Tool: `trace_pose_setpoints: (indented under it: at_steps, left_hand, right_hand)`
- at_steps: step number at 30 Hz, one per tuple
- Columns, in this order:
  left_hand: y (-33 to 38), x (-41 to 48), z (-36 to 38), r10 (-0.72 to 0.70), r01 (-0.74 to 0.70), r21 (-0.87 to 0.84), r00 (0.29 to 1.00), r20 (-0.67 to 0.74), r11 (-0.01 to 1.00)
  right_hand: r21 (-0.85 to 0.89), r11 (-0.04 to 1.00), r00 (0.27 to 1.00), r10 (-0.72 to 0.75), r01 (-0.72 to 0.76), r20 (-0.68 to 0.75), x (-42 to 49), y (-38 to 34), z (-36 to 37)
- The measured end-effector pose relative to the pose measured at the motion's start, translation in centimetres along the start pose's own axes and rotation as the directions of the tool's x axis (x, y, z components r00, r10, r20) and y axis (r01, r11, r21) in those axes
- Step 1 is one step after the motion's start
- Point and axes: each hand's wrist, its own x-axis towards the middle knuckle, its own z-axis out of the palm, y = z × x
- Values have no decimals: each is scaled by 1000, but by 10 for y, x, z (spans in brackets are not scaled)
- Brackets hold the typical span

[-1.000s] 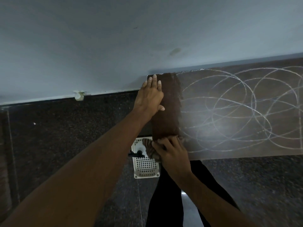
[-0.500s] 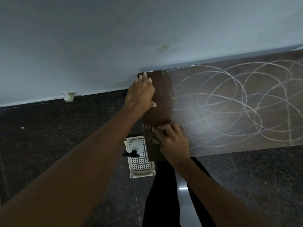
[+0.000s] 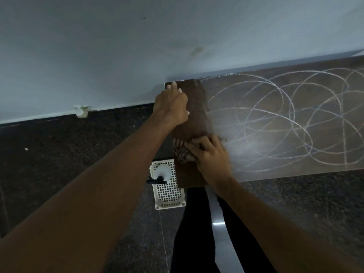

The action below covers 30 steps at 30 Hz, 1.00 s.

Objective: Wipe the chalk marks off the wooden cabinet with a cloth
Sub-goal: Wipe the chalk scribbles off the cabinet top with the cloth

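A striped cloth (image 3: 182, 152) is bunched and pressed against the top of the wooden cabinet (image 3: 275, 174) under the right hand (image 3: 211, 156), whose fingers (image 3: 194, 148) are curled down over the fabric, so that the grip is closed on the cloth; the hand is slightly blurred. The cloth is seen just left of that grip, near the cabinet's left end and toward its front edge. Beyond the grip, toward the wall, a dark strip of wood (image 3: 197, 107) bare of chalk is seen running from the cloth to the cabinet's rear edge. To the right of the grip, looping white chalk marks (image 3: 275, 123) are spread across the rest of the top, with a hazy pale smear (image 3: 254, 144) just beside the hand. The left hand (image 3: 171, 107) is laid flat at the cabinet's rear left corner, beyond and left of the cloth, its fingers held together and extended to the edge by the wall; nothing is held in it. Below and left of the right-hand grip, on the dark speckled floor (image 3: 69, 154), a white perforated basket (image 3: 168, 187) is set just beside the cabinet's left end, and a white object with a black spout-like part (image 3: 157, 179) is seen in it. The pale wall (image 3: 137, 46) is met by the cabinet's rear edge. The person's dark trousers (image 3: 195, 223) are visible beneath the right forearm.
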Motion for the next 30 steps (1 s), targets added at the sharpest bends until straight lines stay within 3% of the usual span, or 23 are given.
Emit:
trace_pose_setpoints:
  at_steps: [4,8,14,20,25,30]
  left_hand:
    - [-1,-2,4,14,-14,15,1000,2,1000]
    - [-1,1,5,24,-25,46,1000,16,999]
    - [-3,2,4,21,-24,52,998,58,998]
    - [-11,3,6,43,-44,23,999,25,999]
    - [-13,7,7,40,-41,15,999,11,999]
    - [-24,11,9,49,-49,-44,999,-1,998]
  right_hand:
    - [45,996,997,71,-71,-11,-77,13,13]
    - [30,982,982,184,-185,32,-96,16,9]
    - [-40,958,959,282,-283,-34,-30,15,-10]
    - [28,904,901,427,-426,-79,76,21,-38]
    - [29,911,906,413,-412,-95,117,26,-42]
    - [-35,965,964,259,-261,-53,68,25,-35]
